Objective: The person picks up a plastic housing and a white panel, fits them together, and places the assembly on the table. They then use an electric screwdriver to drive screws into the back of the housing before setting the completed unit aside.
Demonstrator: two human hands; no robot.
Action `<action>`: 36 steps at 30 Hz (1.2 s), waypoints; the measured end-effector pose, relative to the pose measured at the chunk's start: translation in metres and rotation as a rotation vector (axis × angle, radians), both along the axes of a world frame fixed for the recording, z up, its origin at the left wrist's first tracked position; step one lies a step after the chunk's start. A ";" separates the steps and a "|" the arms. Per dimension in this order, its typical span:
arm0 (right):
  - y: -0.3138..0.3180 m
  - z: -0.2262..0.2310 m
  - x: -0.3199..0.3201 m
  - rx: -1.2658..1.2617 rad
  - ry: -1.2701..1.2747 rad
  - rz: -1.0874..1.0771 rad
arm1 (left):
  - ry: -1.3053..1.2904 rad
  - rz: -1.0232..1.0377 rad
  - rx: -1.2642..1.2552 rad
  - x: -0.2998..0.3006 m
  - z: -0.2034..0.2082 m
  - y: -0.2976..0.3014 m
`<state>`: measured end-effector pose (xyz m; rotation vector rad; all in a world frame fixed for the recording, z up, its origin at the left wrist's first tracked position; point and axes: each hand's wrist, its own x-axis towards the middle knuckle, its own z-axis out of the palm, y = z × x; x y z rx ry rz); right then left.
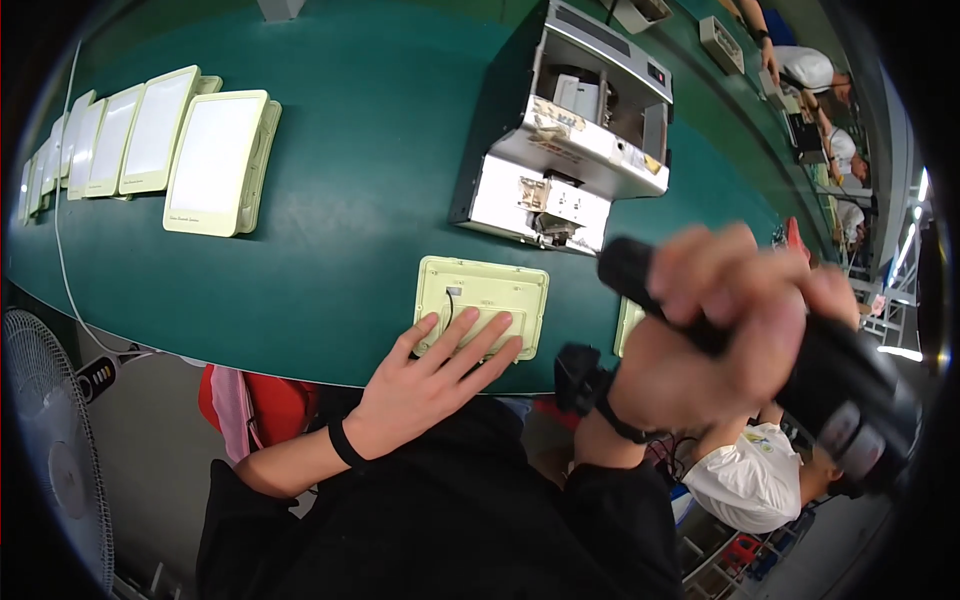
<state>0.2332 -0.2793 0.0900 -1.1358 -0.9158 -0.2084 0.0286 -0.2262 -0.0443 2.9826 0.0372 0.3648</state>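
My left hand lies with fingers spread on the back of a pale yellow-green plastic panel, near the table's front edge. A short black wire shows at a small slot in that back. My right hand is raised to the right of the panel, its fingers wrapped round a black electric screwdriver. Motion blurs hand and tool, and the tool's tip is not clear. Beyond the panel stands a screw feeder machine with a metal front.
Several framed panels with white faces lean in a row at far left. Another pale green part shows partly behind my right hand. A fan stands at lower left. A co-worker in white sits at right; others work farther along the green table.
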 end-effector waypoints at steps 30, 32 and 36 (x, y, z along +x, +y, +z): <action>-0.063 -0.052 -0.044 -0.183 0.252 -0.027 | 0.039 0.016 -0.016 0.002 -0.001 -0.001; -0.063 -0.056 -0.044 -0.159 0.269 -0.039 | 0.037 0.019 -0.017 0.002 -0.001 -0.001; -0.055 -0.054 -0.045 -0.161 0.236 -0.080 | 0.020 0.020 -0.019 0.000 -0.002 -0.002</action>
